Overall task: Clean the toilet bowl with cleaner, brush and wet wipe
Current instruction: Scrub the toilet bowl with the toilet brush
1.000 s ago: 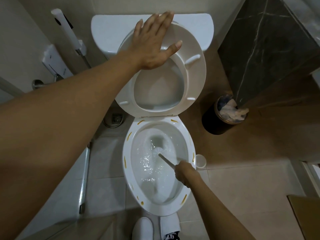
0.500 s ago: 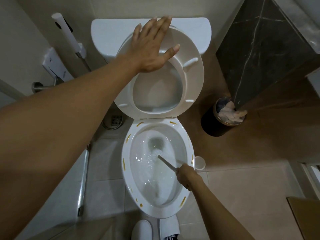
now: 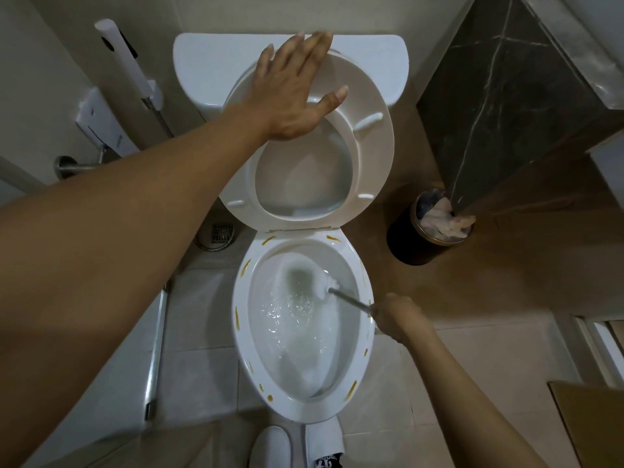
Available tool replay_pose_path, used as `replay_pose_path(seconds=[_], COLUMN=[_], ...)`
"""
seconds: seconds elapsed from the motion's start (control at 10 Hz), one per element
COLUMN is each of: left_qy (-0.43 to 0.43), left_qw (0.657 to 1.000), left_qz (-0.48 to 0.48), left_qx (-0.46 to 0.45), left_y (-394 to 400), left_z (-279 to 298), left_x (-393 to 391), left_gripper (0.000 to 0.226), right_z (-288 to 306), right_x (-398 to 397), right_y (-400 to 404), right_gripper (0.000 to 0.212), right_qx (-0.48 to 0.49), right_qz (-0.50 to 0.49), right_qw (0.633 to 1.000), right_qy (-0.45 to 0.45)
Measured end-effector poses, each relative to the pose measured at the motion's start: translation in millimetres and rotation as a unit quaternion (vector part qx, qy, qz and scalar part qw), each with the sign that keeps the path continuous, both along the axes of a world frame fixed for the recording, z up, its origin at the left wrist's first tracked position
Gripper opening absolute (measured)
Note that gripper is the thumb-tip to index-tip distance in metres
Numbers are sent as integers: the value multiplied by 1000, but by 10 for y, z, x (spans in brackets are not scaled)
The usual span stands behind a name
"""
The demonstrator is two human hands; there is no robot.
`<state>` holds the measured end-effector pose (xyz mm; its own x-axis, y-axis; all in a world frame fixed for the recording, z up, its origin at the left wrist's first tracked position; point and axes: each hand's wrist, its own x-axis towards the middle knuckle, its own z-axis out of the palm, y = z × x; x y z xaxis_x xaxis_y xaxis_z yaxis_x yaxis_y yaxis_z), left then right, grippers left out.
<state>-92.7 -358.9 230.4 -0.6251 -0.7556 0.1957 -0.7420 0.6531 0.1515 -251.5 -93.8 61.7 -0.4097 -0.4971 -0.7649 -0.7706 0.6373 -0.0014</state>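
Note:
The white toilet bowl [image 3: 243,332] lies below me, its rim dotted with yellow-brown streaks, foamy water inside. My right hand [image 3: 398,317] grips the metal handle of the toilet brush [image 3: 329,285] at the bowl's right rim; the white brush head sits in the water near the back of the bowl. The raised toilet seat [image 3: 371,143] leans toward the cistern [image 3: 209,62]. With straight, spread fingers, my left hand [image 3: 293,89] presses flat on the seat's upper left part.
A dark waste bin [image 3: 405,244] with crumpled paper stands right of the toilet beside a dark marble block [image 3: 506,96]. A bidet sprayer [image 3: 125,62] hangs on the left wall. A floor drain [image 3: 221,231] lies left of the bowl. White slippers [image 3: 270,447] show at the bottom.
The brush head has moved from the middle of the bowl toward its back right. My right hand shifted right, out over the rim. My left hand stays on the seat.

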Motion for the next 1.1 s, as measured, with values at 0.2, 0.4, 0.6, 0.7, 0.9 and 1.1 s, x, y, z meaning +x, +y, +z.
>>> replay_pose_path(seconds=[0.2, 0.4, 0.6, 0.7, 0.9, 1.1], left_qy=[-1, 7, 6, 4, 3, 2], left_qw=[1000, 1000, 1000, 1000, 1000, 1000], left_qz=[-1, 2, -2, 1, 2, 3], left_qx=[-1, 4, 2, 0, 0, -6], left_y=[-1, 4, 4, -5, -5, -6], left_z=[-3, 8, 0, -6, -11, -20], left_x=[0, -5, -6, 1, -7, -13], left_gripper=[77, 75, 76, 77, 76, 76], right_z=[73, 72, 94, 99, 71, -114], right_x=[-146, -127, -188, -211, -180, 70], right_y=[48, -124, -114, -117, 52, -98], right_gripper=[28, 29, 28, 28, 29, 35], right_qx=[38, -23, 3, -25, -16, -84], right_qz=[-1, -3, -17, -11, -34, 12], right_qw=[999, 999, 1000, 999, 998, 995], right_qy=[-25, -27, -19, -25, -48, -48])
